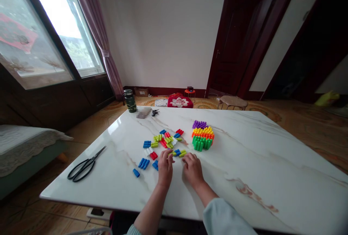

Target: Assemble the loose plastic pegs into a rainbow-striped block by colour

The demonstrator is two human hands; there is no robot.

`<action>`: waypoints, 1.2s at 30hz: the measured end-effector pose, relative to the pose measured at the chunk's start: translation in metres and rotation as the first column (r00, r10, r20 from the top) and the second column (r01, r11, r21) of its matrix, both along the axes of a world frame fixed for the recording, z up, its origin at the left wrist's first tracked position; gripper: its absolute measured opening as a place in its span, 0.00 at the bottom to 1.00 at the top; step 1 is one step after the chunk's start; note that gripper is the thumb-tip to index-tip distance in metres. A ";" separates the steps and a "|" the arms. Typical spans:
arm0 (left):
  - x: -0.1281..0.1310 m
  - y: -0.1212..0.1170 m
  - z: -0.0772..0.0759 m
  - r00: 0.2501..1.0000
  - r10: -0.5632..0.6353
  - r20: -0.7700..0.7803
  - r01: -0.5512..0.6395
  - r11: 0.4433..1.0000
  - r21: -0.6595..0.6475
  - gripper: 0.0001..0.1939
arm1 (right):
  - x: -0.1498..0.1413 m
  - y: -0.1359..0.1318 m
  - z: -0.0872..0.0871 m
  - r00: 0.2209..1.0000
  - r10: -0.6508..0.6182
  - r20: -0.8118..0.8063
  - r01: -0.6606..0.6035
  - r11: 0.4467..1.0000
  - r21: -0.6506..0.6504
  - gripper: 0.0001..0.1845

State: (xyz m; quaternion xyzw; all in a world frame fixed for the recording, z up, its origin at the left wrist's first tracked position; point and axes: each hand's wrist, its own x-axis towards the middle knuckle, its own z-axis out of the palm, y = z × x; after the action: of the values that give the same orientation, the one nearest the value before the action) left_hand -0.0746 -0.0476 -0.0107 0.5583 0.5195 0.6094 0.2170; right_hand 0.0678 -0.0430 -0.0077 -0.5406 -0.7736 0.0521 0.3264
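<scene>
Between my two hands lies a short row of lime and blue bullet-shaped building blocks [177, 152], low over the white table. My left hand [165, 166] has its fingers curled at the row's left end. At the right end, the bent fingers of my right hand [193, 168] meet a lime block; the exact contact is partly hidden. Loose and joined blocks [163, 143] in blue, lime, red and white are scattered beyond and left of my left hand. Past my right hand stands a joined cluster of purple, yellow, orange and green blocks [202, 136].
Black-handled scissors [85, 166] lie on the left of the marble-patterned table [258, 162]. A camouflage flask [129, 100], a blurred-out flat item [144, 112] and small dark keys [154, 112] are at the far left corner. A stool [233, 101] stands beyond the table.
</scene>
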 end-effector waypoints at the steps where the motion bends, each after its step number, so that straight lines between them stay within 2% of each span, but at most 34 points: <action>1: -0.001 0.001 -0.002 0.999 -0.011 0.032 0.012 0.999 -0.032 0.19 | -0.001 0.000 0.001 0.999 0.049 -0.004 -0.049 0.999 0.002 0.21; 5: -0.005 0.004 -0.002 0.988 -0.108 0.107 0.126 0.976 -0.175 0.21 | -0.002 0.000 -0.001 0.966 0.226 -0.123 -0.225 0.974 0.014 0.27; 7: -0.005 0.002 0.002 0.979 -0.196 0.059 0.204 0.959 -0.196 0.19 | -0.001 -0.002 -0.004 0.922 0.309 -0.235 -0.315 0.949 0.012 0.28; 9: -0.005 -0.002 0.006 0.966 -0.259 -0.013 0.252 0.949 -0.192 0.17 | 0.000 -0.004 -0.006 0.876 0.345 -0.337 -0.362 0.932 0.011 0.24; 12: -0.004 -0.005 0.009 0.957 -0.278 -0.080 0.259 0.946 -0.193 0.16 | 0.000 -0.004 -0.006 0.849 0.316 -0.423 -0.340 0.940 0.019 0.18; 17: -0.003 -0.002 0.009 0.942 -0.283 -0.181 0.245 0.947 -0.205 0.20 | 0.001 -0.002 -0.004 0.858 0.248 -0.451 -0.263 0.964 0.029 0.08; 21: 0.000 0.002 0.005 0.948 -0.258 -0.187 0.216 0.952 -0.219 0.22 | 0.003 -0.003 -0.006 0.858 0.191 -0.477 -0.241 0.969 -0.045 0.13; 24: 0.003 0.002 0.001 0.952 -0.232 -0.197 0.200 0.965 -0.172 0.17 | 0.004 -0.002 -0.008 0.837 0.104 -0.537 -0.179 0.980 -0.088 0.13; 26: -0.001 0.004 0.000 0.955 -0.181 -0.235 0.160 0.981 -0.109 0.13 | 0.005 0.000 -0.008 0.812 0.009 -0.584 -0.095 0.989 -0.117 0.08; 28: -0.010 0.011 0.005 0.958 -0.061 -0.281 0.054 0.998 -0.031 0.13 | 0.005 0.002 -0.008 0.787 -0.062 -0.614 -0.022 0.991 -0.129 0.07; 30: -0.025 0.024 0.014 0.938 0.105 -0.331 -0.103 0.994 0.022 0.15 | 0.005 0.003 -0.008 0.785 -0.066 -0.616 -0.008 0.993 -0.116 0.07; 32: -0.043 0.041 0.024 0.881 0.225 -0.417 -0.253 0.967 -0.012 0.21 | 0.005 0.005 -0.009 0.802 -0.027 -0.596 -0.043 0.994 -0.103 0.07; 34: -0.060 0.060 0.032 0.806 0.186 -0.562 -0.328 0.930 -0.163 0.30 | 0.005 0.005 -0.010 0.819 0.003 -0.573 -0.076 0.992 -0.104 0.09; 36: -0.073 0.077 0.036 0.759 0.073 -0.648 -0.317 0.909 -0.269 0.35 | 0.005 0.007 -0.013 0.824 0.006 -0.566 -0.088 0.989 -0.118 0.10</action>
State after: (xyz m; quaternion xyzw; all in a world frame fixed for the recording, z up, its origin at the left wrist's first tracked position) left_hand -0.1472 0.0298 0.0251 0.6197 0.7211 0.3027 0.0661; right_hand 0.0730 -0.0365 -0.0206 -0.5031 -0.6502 0.2711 0.5007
